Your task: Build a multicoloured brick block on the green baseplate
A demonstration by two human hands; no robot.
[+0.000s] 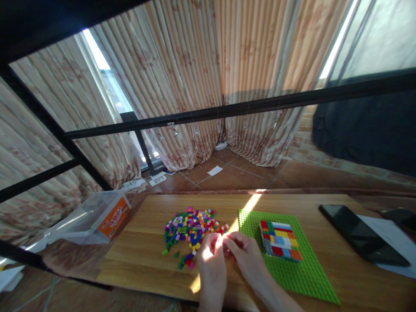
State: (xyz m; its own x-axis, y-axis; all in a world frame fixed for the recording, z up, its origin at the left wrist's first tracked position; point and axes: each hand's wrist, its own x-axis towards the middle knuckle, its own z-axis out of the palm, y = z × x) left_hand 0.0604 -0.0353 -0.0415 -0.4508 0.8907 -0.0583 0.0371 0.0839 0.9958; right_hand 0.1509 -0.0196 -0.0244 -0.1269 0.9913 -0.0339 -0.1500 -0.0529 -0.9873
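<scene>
— Head view: the hands?
— Left hand (212, 258) and right hand (246, 255), fingertips together, just left of the studded green baseplate (303, 275); what they pinch, if anything, I can't tell
— Risk?
— The strip of sunlight (252, 202) could cause a fumble; a dropped piece might vanish among the tiny, blocky loose bricks (190, 225), farther left of the baseplate; the flat, patchwork brick block (281, 241) sits on it

Ahead of me: floral curtains (182, 65), black rail (208, 114)
Floor: white sheet (215, 170) on brown tiles (248, 177)
My right: black tablet (360, 234) overlapping paper (394, 237)
</scene>
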